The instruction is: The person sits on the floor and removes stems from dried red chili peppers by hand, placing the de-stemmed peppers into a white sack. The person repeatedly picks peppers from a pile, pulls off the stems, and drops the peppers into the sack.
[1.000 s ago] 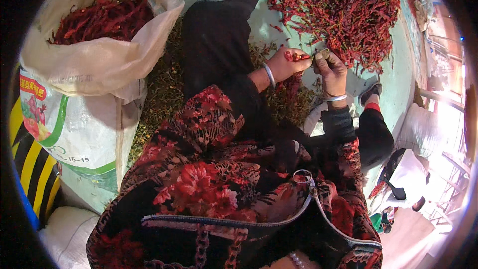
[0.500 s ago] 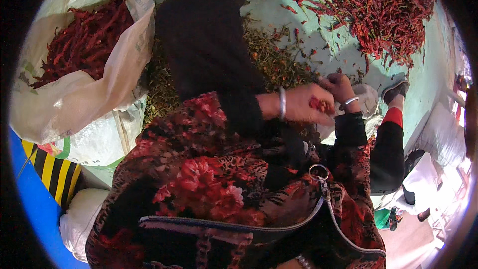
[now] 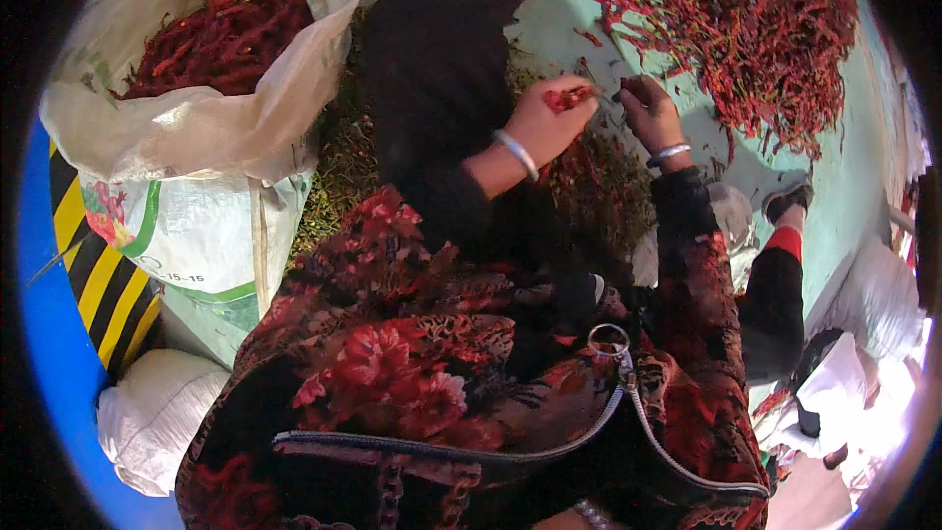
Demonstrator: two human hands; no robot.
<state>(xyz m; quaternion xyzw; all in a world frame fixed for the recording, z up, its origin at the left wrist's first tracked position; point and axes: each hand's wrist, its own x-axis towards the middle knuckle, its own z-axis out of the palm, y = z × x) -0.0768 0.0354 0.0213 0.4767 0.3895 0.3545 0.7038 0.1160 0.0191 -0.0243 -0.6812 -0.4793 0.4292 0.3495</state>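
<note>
My left hand (image 3: pixel 549 123) is closed around dried red chili peppers (image 3: pixel 566 99), whose red skins show between the fingers. To its right, my right hand (image 3: pixel 652 118) is pinched closed, fingertips pointing toward the left hand with a small gap between them. What sits in that pinch, if anything, is too dark and small to make out. Both hands are over a heap of greenish-brown stems and scraps (image 3: pixel 599 186). Beyond my right hand a big pile of dried red chili peppers (image 3: pixel 756 49) lies on the pale green floor (image 3: pixel 834 177).
On the left stands an open white woven sack (image 3: pixel 196 142) with red chili peppers inside. A full white sack (image 3: pixel 162 417) sits below it, by a yellow-and-black striped edge (image 3: pixel 108 309). My dark-trousered leg (image 3: pixel 442 69) stretches forward. Another person's shoe (image 3: pixel 788 201) is at the right.
Both hands have moved forward, away from my body, and a little left. They were close together and are now slightly apart. The view has shifted a little.
</note>
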